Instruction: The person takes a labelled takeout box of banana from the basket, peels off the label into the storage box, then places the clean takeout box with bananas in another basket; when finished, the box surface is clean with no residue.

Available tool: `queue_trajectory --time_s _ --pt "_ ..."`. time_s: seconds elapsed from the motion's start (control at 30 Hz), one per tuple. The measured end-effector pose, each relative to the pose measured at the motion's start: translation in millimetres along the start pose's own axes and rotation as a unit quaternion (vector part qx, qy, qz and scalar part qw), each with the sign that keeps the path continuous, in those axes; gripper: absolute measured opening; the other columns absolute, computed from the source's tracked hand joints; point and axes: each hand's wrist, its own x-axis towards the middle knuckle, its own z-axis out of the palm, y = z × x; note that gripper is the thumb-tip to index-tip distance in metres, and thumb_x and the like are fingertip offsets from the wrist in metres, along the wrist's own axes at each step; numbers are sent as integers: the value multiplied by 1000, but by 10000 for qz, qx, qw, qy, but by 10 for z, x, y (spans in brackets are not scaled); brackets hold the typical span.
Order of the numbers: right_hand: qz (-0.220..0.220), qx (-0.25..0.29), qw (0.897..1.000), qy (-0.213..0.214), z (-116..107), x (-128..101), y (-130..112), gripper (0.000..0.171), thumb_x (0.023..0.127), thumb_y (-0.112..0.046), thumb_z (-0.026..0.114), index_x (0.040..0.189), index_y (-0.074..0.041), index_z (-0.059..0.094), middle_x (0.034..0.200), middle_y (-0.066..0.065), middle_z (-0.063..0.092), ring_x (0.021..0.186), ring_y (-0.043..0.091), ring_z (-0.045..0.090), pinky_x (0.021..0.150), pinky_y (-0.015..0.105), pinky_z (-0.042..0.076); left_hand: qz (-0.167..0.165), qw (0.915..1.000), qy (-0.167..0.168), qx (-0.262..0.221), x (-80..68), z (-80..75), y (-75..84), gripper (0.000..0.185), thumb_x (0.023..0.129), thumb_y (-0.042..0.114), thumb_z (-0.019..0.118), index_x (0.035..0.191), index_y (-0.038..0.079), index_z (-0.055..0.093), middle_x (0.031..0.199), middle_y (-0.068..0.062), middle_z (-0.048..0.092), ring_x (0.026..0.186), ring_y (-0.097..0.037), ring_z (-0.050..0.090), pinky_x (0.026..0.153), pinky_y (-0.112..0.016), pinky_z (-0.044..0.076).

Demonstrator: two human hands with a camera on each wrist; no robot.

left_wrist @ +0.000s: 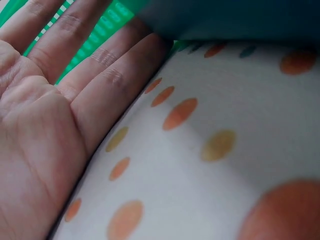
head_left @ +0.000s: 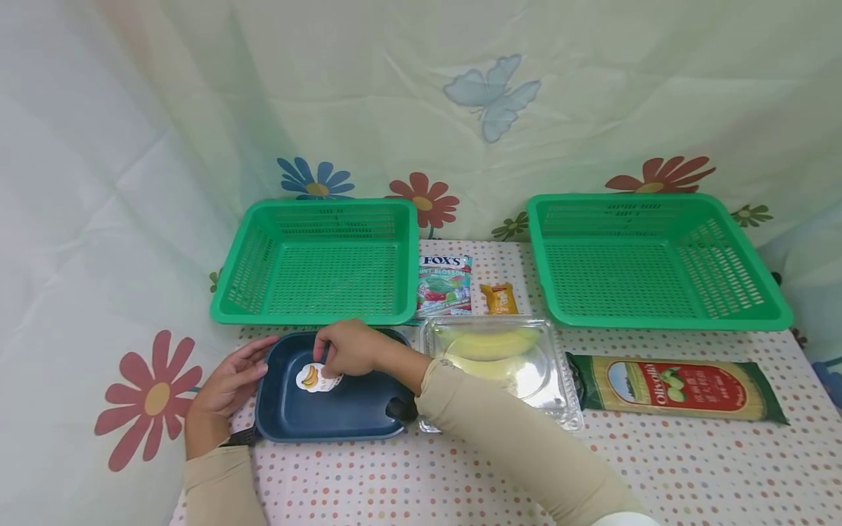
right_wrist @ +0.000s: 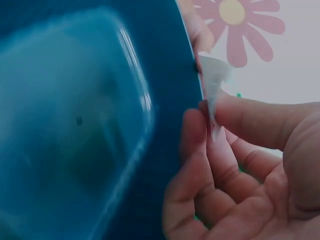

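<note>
A dark blue tray [head_left: 355, 418] with a black handle lies on the dotted tablecloth at the front left. My right hand [head_left: 349, 349] reaches across it and pinches a white banana sticker [head_left: 310, 378] over the tray's inside. In the right wrist view the thumb and fingers of the right hand [right_wrist: 240, 165] pinch the thin white sticker [right_wrist: 212, 80] beside the blue tray [right_wrist: 75, 125]. My left hand [head_left: 230, 380] lies with straight fingers against the tray's left rim. The left wrist view shows the left hand [left_wrist: 60, 100] flat, fingertips by the tray [left_wrist: 225, 20].
Two empty green baskets [head_left: 316, 263] [head_left: 651, 259] stand at the back. Between them lie a Fox's candy packet [head_left: 444, 285] and a small orange packet [head_left: 498, 298]. A clear box holding bananas [head_left: 500, 361] sits right of the tray, then a spaghetti pack [head_left: 677, 387].
</note>
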Motion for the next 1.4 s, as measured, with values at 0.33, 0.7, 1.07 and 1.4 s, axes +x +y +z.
queue_trajectory --time_s 0.33,0.7,1.07,1.4 --pt "515 -975 9938 -145 207 257 -101 16 93 -31 77 81 -21 71 68 -11 62 65 6 56 59 20 43 82 9998 -77 -146 5 9 7 57 101 -17 33 153 5 43 145 4 57 130 -7 57 104 -23 51" --pt "859 -992 9910 -248 385 507 -78 16 92 -32 77 84 -18 77 69 -12 60 66 5 51 58 18 40 132 9997 -163 -150 0 -20 8 58 101 -19 31 154 3 40 145 1 57 129 -10 58 102 -25 53" --pt "1523 -1447 9773 -276 516 591 -17 26 85 -44 83 69 -25 71 66 -13 61 67 7 54 59 23 45 64 9999 -107 -10 12 9 36 57 101 -17 36 154 3 40 147 4 55 130 -7 56 104 -22 51" --pt "2330 -1930 9531 15 613 642 -65 34 71 -51 91 77 -27 68 82 -8 64 79 11 57 69 35 52 65 9999 -78 25 9 -15 6 57 101 -17 37 154 2 40 146 4 56 131 -8 56 106 -22 49"
